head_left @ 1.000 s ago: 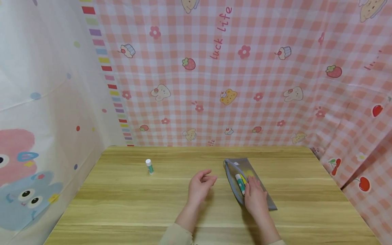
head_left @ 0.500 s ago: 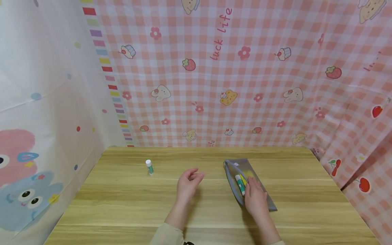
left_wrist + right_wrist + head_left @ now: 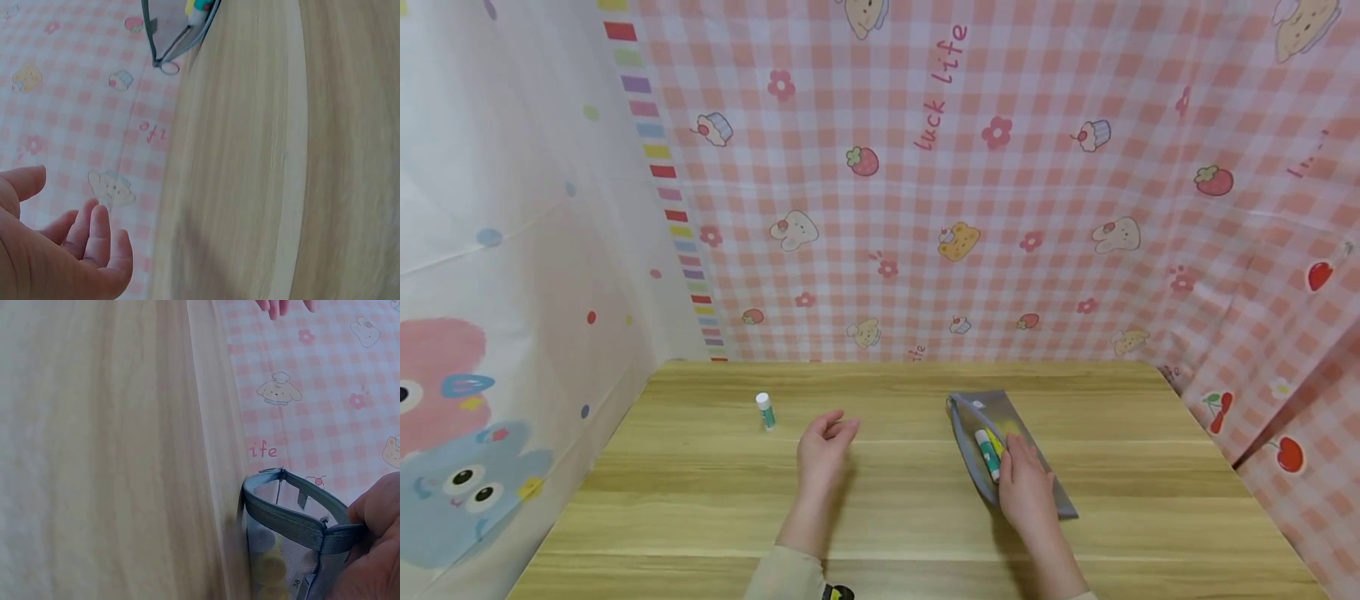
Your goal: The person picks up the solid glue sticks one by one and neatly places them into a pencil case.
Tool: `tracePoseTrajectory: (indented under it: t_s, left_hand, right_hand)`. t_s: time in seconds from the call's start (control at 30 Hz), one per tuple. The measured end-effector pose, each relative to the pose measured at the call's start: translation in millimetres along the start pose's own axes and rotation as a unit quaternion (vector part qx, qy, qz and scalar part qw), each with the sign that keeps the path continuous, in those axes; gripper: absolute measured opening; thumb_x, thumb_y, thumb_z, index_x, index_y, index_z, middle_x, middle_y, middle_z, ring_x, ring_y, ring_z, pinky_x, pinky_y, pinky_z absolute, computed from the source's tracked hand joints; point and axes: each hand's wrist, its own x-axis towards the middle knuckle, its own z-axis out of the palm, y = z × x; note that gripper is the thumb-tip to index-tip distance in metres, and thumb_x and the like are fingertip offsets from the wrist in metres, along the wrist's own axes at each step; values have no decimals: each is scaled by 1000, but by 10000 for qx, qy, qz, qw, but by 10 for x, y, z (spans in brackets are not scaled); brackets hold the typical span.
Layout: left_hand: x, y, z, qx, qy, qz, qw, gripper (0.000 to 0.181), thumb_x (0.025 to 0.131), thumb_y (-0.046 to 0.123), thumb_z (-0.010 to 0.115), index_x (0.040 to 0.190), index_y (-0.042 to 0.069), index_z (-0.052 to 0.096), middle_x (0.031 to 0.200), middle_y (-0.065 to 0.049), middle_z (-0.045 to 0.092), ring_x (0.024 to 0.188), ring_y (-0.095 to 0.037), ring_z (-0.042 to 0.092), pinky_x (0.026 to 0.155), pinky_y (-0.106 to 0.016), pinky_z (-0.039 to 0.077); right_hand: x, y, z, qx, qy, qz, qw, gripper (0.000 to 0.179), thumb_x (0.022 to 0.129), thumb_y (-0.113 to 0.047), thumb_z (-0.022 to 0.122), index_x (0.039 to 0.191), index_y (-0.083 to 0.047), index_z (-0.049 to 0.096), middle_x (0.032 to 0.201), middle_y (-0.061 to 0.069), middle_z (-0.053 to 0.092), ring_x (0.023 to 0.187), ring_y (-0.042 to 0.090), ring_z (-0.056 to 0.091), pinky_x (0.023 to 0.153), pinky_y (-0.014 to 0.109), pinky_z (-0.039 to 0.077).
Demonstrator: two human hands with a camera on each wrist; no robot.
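A grey zippered mesh pouch lies at the right of the table, its mouth spread apart. Inside it are a green-and-white glue stick and a yellow item, partly hidden. My right hand grips the pouch; in the right wrist view, thumb and fingers pinch its rim. Another glue stick, green with a white cap, stands upright at the left. To the right of that glue stick, my left hand hovers with relaxed, slightly bent fingers and holds nothing, as the left wrist view also shows.
The wooden table ends at the back against a pink checked cloth. A white cloth with cartoon figures hangs on the left side. Bare wood lies between the two hands.
My left hand has moved left, away from the pouch and closer to the standing glue stick. The right hand has stayed on the pouch.
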Motion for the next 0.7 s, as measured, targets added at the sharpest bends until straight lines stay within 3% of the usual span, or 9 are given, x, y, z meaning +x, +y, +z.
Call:
tracePoseTrajectory:
  t_s: [0.33, 0.7]
  left_hand:
    - [97, -21, -189, 552, 527, 153, 9970, 38, 91, 11, 71, 121, -10, 61, 103, -19, 70, 99, -32, 65, 76, -25, 53]
    - [209, -57, -425, 767, 862, 145, 9932, 38, 91, 12, 70, 121, -9, 62, 105, -19, 70, 98, -30, 65, 71, -16, 47]
  right_hand:
    - [4, 4, -2, 0, -14, 12, 10000, 42, 105, -8, 37, 139, 15, 42, 145, 36, 35, 134, 57, 29, 102, 81, 16]
    - [7, 6, 1, -21, -2, 19, 10000, 42, 105, -9, 37, 139, 15, 42, 145, 36, 35, 134, 56, 29, 102, 81, 16]
